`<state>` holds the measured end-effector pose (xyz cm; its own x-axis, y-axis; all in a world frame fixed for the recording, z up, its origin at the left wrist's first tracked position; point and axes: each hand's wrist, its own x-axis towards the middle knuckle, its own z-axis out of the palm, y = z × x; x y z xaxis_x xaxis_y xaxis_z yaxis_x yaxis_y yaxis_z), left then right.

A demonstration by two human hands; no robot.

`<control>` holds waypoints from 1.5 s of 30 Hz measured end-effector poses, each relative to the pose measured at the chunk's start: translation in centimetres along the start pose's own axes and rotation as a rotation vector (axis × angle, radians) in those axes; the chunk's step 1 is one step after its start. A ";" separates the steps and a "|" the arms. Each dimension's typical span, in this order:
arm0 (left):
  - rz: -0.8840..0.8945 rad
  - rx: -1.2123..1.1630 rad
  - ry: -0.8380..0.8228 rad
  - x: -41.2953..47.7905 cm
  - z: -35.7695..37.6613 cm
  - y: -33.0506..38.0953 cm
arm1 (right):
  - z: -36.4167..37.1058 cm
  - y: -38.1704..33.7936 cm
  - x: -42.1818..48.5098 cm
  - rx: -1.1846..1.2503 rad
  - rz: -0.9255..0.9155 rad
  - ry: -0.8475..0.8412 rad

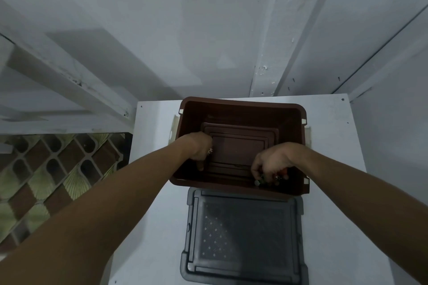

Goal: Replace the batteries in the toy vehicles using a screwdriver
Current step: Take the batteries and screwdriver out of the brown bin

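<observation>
A brown plastic bin (243, 109) stands on a white table (157, 203). Both my hands reach down into it. My right hand (271, 162) is in the bin's near right corner, and its curled fingers pinch small cylinders that look like batteries (259, 181); one shows a grey round end. A red bit (284, 171) shows beside the fingers. My left hand (200, 149) is low against the bin's left inner wall with its fingers bent downward and one fingertip on the floor. Whatever it may hold is hidden. No toy vehicle or screwdriver is plainly visible.
A dark grey lid (243, 236) lies flat on the table just in front of the bin. White walls and a white frame (69, 81) close in behind and at both sides. Patterned floor tiles (46, 176) show at the left beyond the table edge.
</observation>
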<state>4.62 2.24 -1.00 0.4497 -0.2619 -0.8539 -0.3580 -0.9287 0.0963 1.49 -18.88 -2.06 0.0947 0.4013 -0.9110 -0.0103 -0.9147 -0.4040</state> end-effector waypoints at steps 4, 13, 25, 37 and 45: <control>0.006 0.005 -0.024 0.2 -0.1 0.0 | -0.1 -0.1 0.0 0.000 -0.004 0.000; 0.084 -0.137 -0.050 -0.4 -1.0 0.3 | 0.0 -0.2 0.1 0.047 -0.026 0.042; 0.221 -0.739 0.055 -5.4 -3.2 -1.0 | -0.9 -2.5 -5.1 0.301 -0.087 0.305; 0.292 -1.039 0.410 -25.0 -8.2 -1.9 | -1.7 -12.8 -21.2 0.391 -0.274 0.638; 0.365 -1.031 0.714 -41.3 -12.7 -7.7 | -3.8 -27.8 -30.2 0.291 -0.453 0.745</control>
<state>-0.78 16.88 39.99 0.9072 -0.3245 -0.2677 0.0939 -0.4640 0.8808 2.66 -5.74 37.04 0.7670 0.4912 -0.4129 -0.0566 -0.5892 -0.8060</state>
